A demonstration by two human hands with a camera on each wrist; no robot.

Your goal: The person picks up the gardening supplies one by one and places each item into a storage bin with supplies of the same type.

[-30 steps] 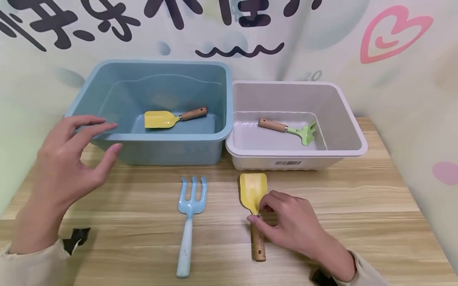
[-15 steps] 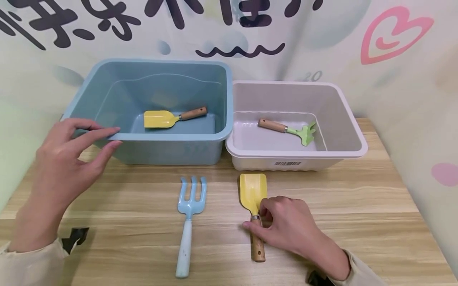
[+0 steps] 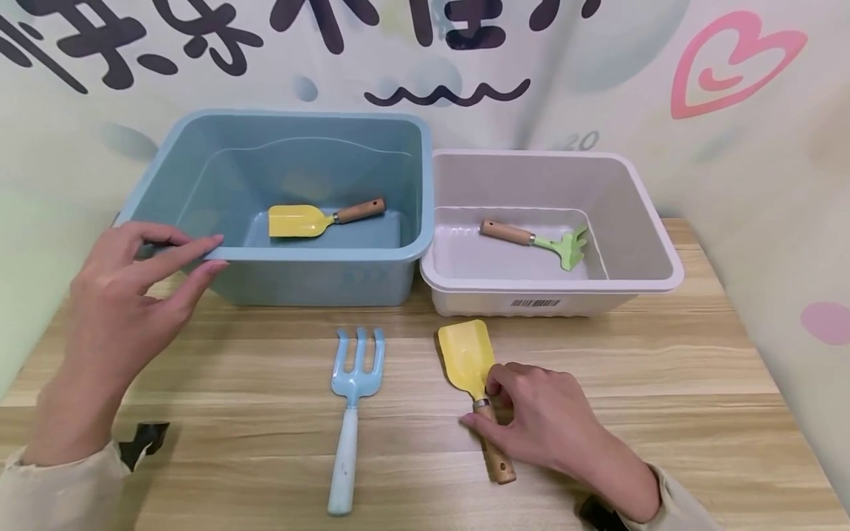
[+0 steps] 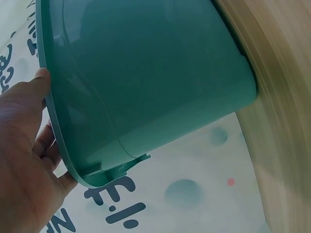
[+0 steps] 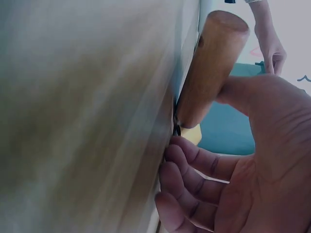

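My left hand (image 3: 122, 302) pinches the front rim of the blue bin (image 3: 319, 280), thumb outside and fingers over the edge; the left wrist view shows the bin wall (image 4: 155, 82) close by. My right hand (image 3: 547, 413) holds a yellow hand shovel (image 3: 465, 354) near where its blade meets the wooden handle. The shovel lies slantwise, blade toward the bins. In the right wrist view the thumb is against the wooden handle (image 5: 214, 63), and the curled fingertips (image 5: 170, 177) are low by the tabletop. Between the hands lies a light blue hand fork (image 3: 355, 383), tines pointing away.
Another yellow shovel (image 3: 299, 221) lies inside the blue bin. The pale grey bin (image 3: 558, 284) beside it holds a small green rake (image 3: 567, 247) with a wooden handle. Both bins stand at the back of the wooden table (image 3: 265, 413), against a printed wall cloth (image 3: 598, 74).
My left fingers have come down onto the blue bin's rim. The shovel under my right hand has turned, its handle end swinging right and its blade tipping left.
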